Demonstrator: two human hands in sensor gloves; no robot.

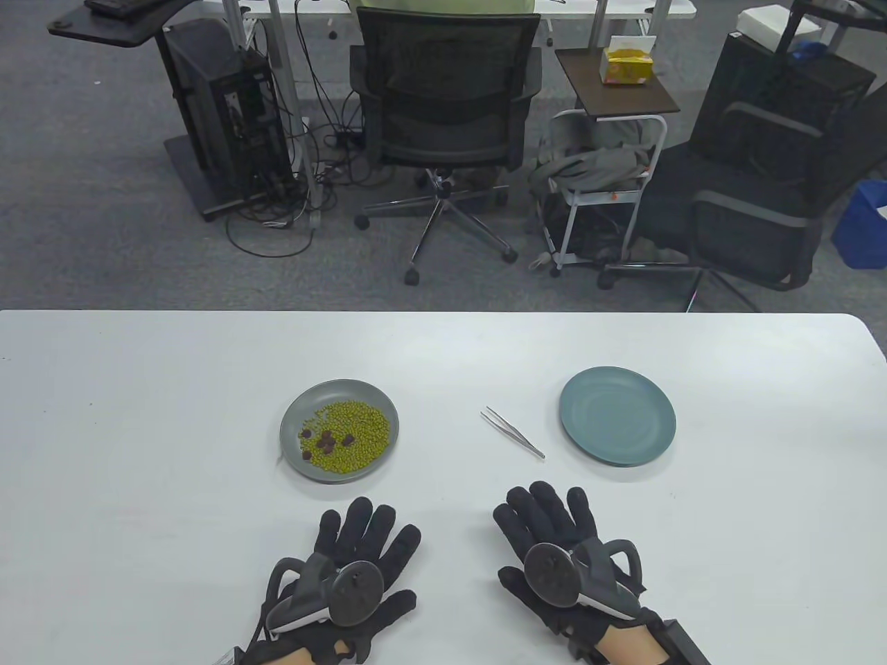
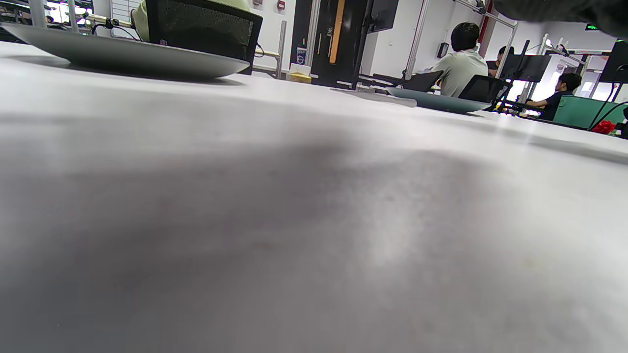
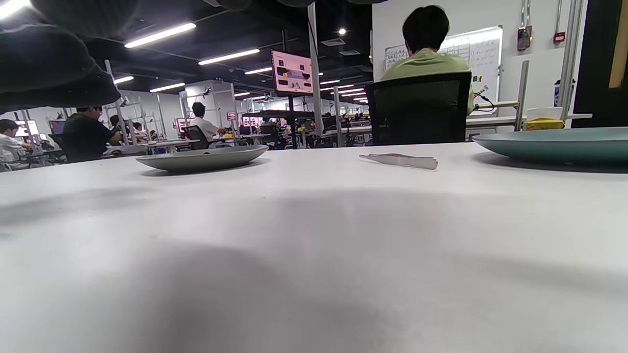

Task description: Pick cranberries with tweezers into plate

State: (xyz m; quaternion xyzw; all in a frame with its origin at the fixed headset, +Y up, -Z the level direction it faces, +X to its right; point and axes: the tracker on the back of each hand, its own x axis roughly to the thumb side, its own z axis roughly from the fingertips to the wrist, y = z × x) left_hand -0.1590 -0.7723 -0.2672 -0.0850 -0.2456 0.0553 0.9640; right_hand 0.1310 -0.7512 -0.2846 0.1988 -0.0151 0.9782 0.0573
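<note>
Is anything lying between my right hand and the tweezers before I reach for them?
Nothing visible. The right hand lies flat on the table, and only bare tabletop separates it from the tweezers, which lie between the gray plate and the teal plate.

Table view: high, looking down and forward over the white table (image 1: 443, 360) to the office floor beyond. Left wrist view: almost at tabletop level, tilted, facing across the table (image 2: 314, 220). Right wrist view: equally low, level, facing the far edge. All three share the grey plate (image 1: 294, 409) (image 2: 127, 54) (image 3: 201, 159) and teal plate (image 1: 617, 415) (image 2: 436, 101) (image 3: 554, 143); tweezers (image 1: 513, 432) (image 3: 400, 160) clear only in two.
</note>
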